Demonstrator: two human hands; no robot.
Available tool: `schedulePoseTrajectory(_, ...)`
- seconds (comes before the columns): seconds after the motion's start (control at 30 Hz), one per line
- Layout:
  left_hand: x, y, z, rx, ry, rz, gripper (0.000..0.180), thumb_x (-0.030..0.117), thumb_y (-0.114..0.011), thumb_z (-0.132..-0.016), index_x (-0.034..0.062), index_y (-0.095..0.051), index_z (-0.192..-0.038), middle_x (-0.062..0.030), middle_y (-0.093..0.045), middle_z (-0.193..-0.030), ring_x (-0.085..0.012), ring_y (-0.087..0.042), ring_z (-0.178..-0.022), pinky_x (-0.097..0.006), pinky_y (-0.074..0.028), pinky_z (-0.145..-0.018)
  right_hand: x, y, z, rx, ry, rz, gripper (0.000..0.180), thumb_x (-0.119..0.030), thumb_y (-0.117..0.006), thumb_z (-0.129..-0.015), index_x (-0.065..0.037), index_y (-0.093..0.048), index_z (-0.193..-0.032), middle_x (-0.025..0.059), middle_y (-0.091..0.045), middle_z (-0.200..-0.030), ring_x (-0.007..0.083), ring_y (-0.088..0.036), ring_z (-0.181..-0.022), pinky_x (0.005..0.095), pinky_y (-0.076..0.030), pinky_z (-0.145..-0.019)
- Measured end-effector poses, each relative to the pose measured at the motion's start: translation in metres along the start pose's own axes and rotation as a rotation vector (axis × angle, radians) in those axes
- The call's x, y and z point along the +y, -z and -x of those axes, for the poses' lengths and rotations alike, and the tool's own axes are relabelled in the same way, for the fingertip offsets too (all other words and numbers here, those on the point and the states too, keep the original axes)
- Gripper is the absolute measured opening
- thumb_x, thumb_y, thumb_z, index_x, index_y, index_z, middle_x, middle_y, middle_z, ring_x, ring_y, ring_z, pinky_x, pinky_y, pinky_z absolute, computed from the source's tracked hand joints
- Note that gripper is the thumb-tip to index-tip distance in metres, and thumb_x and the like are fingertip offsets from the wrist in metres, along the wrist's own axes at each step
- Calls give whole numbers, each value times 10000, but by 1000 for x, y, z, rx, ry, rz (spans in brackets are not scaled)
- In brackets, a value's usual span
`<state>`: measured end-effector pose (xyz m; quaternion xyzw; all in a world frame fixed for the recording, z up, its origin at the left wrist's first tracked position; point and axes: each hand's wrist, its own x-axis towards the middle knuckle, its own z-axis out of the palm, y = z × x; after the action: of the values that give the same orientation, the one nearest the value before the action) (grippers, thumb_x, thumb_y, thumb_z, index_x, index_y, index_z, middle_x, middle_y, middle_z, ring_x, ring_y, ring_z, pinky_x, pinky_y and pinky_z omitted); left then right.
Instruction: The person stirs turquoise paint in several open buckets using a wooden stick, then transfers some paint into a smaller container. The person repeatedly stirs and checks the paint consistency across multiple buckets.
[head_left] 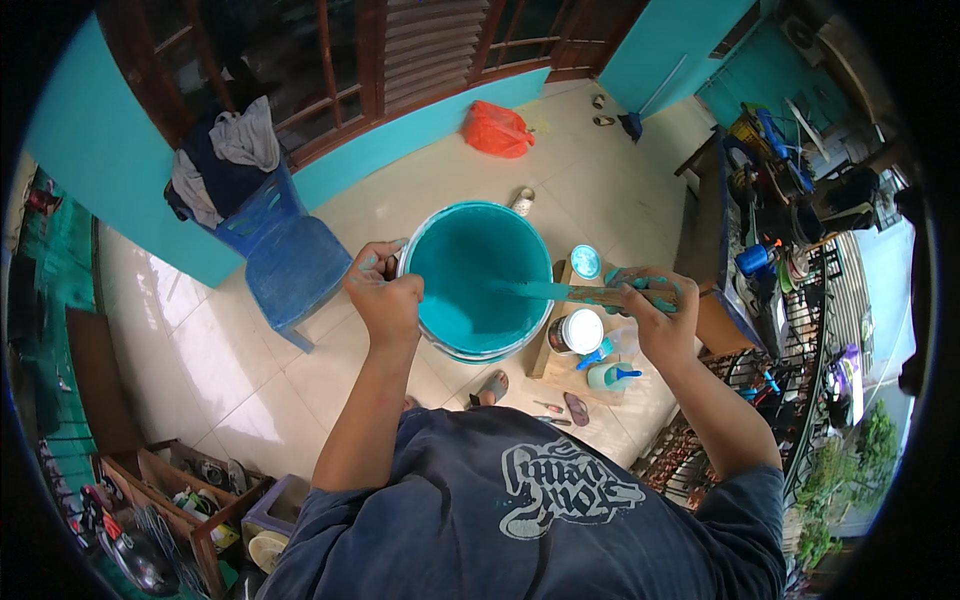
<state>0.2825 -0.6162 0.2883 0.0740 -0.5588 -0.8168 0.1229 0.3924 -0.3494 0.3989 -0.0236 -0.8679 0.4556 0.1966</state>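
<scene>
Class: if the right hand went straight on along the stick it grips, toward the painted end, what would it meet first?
Most likely the right rim of the bucket, which the stick crosses ahead of the right hand. Height is unclear, so the hand might pass over.

Centre stage, the bucket (pixel 478 357), with the left hand (pixel 385 300) on its left rim and a stick (pixel 600 294) running from the right hand (pixel 655 305) into it! Just right of it stands a tub (pixel 582 330); off left, a chair (pixel 295 262) carries clothes (pixel 245 140); beyond the bucket lies a bag (pixel 497 130); farther right, a loaded table (pixel 710 200).
</scene>
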Motion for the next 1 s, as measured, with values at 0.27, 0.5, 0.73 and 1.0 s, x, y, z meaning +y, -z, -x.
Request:
schedulePoseTrajectory(0.27,-9,-15,7,-56,62,31,382,-193,-523,-523,-93,-626,-877,-59,-581,-673,-81,-465,-524,-233,-288,-421,3,46,26,164,52,-67,153,67,-669,-863,64,-593,-996,171,-710,-943,205,-707,-797,317,-580,-716)
schedulePoseTrajectory(0.5,-12,-21,9,-73,94,75,422,-207,-520,-486,-105,-640,-878,-60,-613,-699,-76,-486,-547,-225,-276,-425,-7,71,40,121,56,64,179,72,-668,-858,69,-580,-1013,191,-696,-938,210,-694,-806,311,-574,-708)
schedulePoseTrajectory(0.73,-12,-19,12,-83,71,16,376,-189,-525,-521,-95,-631,-869,-27,-555,-632,-64,-434,-493,-230,-269,-415,7,99,42,97,323,223,388,90,-640,-866,11,-416,-1173,228,-665,-1013,254,-706,-818,347,-593,-690)
schedulePoseTrajectory(1.0,-13,-11,13,-77,40,12,377,-190,-523,-511,-92,-624,-861,-25,-551,-648,-61,-425,-516,-229,-259,-414,-33,81,5,-88,366,155,237,77,-682,-822,26,-626,-1047,210,-708,-967,248,-721,-805,324,-580,-683)
